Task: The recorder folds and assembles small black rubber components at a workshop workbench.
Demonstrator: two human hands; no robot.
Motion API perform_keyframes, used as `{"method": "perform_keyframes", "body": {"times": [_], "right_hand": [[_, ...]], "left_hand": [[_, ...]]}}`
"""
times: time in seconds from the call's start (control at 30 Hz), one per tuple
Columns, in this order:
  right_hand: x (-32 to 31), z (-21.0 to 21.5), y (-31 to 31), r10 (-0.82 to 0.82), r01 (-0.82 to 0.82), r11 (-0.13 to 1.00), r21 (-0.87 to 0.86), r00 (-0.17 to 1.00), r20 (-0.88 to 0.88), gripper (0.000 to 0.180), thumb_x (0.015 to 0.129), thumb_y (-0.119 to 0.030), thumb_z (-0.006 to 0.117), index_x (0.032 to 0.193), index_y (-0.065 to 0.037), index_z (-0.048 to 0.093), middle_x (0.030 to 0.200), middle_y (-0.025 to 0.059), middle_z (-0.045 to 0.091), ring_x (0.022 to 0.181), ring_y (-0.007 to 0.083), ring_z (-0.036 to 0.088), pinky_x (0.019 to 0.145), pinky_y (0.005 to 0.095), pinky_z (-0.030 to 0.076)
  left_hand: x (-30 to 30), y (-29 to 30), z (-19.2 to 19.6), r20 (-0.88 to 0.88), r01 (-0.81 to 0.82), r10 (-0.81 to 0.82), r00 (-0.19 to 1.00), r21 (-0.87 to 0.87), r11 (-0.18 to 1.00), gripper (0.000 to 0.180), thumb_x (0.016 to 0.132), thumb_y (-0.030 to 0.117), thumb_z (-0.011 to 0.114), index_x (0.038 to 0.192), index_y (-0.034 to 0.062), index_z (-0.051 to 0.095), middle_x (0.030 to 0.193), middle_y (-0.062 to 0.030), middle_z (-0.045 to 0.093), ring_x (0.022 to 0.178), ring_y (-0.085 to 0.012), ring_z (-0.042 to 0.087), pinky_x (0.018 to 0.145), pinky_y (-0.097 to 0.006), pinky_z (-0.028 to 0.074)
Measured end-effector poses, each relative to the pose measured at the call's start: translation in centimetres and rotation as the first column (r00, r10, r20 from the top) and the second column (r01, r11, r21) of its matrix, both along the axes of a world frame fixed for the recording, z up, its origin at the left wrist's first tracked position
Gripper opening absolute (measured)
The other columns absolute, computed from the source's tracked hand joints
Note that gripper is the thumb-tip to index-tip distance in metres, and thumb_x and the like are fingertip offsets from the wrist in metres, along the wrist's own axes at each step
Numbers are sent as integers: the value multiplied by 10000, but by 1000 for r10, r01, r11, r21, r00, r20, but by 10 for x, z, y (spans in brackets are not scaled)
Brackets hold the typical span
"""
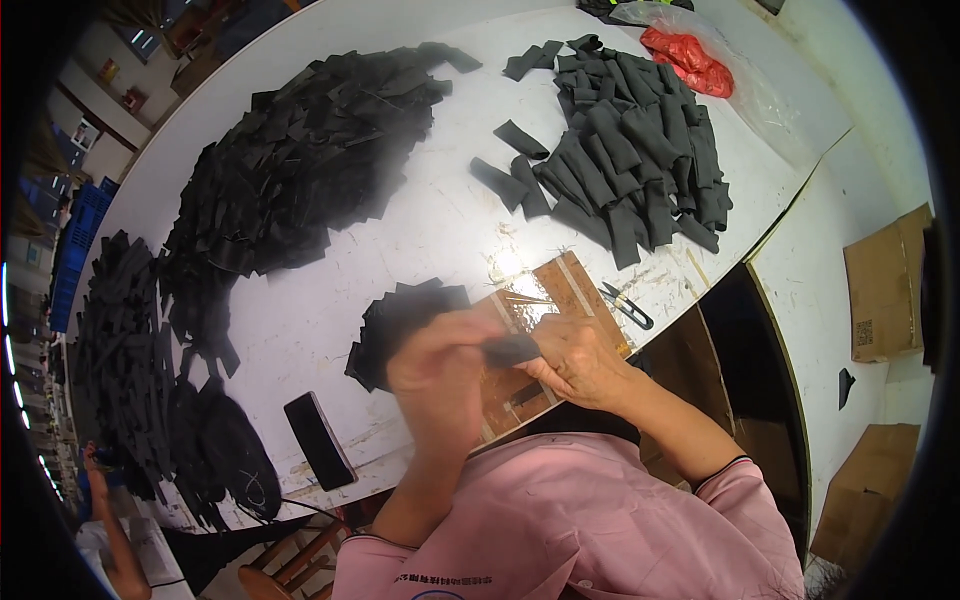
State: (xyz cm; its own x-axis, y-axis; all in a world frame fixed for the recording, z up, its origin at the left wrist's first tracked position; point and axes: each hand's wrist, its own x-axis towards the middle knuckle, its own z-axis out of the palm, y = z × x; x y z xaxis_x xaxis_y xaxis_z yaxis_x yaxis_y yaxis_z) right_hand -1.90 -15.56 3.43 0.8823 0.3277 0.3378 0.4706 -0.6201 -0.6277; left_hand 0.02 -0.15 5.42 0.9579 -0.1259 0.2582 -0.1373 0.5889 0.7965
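Observation:
A short black fabric piece (pixel 511 350) is held up between my two hands, over a brown wooden board (pixel 573 283) at the table's near edge. My right hand (pixel 578 358) is closed, pinching the piece at its right end. On the other side my left hand (pixel 440 365) is smeared by motion, its fingertips close to the piece's left end; their grip does not show clearly. Just beyond the left hand lies a small stack of black fabric pieces (pixel 410 305), partly hidden by it. Thread snips (pixel 628 305) lie to the right of the board.
A large heap of flat black pieces (pixel 300 150) spreads over the far left, with more strips (pixel 120 360) below it. Dark grey fabric tubes (pixel 625 150) are piled at the far right. A phone (pixel 320 440) lies near the front edge. Cardboard boxes (pixel 885 285) stand right.

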Motion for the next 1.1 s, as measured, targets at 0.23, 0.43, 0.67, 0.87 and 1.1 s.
{"method": "perform_keyframes", "body": {"times": [0.23, 0.43, 0.67, 0.87, 1.1], "right_hand": [[-1, -18, 5, -11, 12, 998, -64, 1000, 19, 217, 746, -207, 603, 650, -33, 515, 585, 96, 513, 556, 285, 512, 481, 356, 406], [-7, -19, 9, -24, 27, 999, 24, 992, -127, 210, 757, -174, 593, 634, -30, 503, 604, 134, 523, 551, 291, 518, 516, 370, 437], [53, 49, -35, 359, -22, 473, 881, 918, -170, 444, 901, -401, 322, 777, -44, 555, 507, 23, 441, 510, 144, 459, 490, 221, 332], [2, 9, 0, -100, 371, 583, 723, 915, -390, 327, 860, -306, 468, 735, -12, 533, 617, 41, 502, 514, 84, 453, 474, 200, 364], [-33, -17, 46, 166, 191, 855, 482, 781, -602, 277, 871, -215, 481, 743, 26, 532, 595, 73, 519, 538, 146, 515, 497, 263, 405]], "left_hand": [[5, 9, -19, -8, 91, -91, 996, -27, 995, 123, 781, 129, 605, 819, 17, 574, 808, -93, 566, 812, -211, 497, 779, -347, 393], [4, 11, -17, 58, 86, -89, 994, 49, 995, 81, 784, 47, 569, 829, -20, 573, 834, -114, 577, 800, -199, 524, 761, -310, 410], [3, 55, -58, 65, -380, 474, 878, 695, 610, 90, 802, -21, 513, 883, -21, 555, 849, -77, 589, 772, -88, 538, 696, -197, 418], [19, 110, -108, 336, -425, 432, 837, 897, 125, 282, 683, 60, 619, 955, 38, 546, 943, -131, 560, 870, -260, 534, 761, -338, 427], [27, 98, -122, 474, -426, 229, 850, 875, -228, 122, 710, 26, 592, 824, -11, 568, 862, -154, 557, 830, -315, 526, 742, -369, 424]]}}
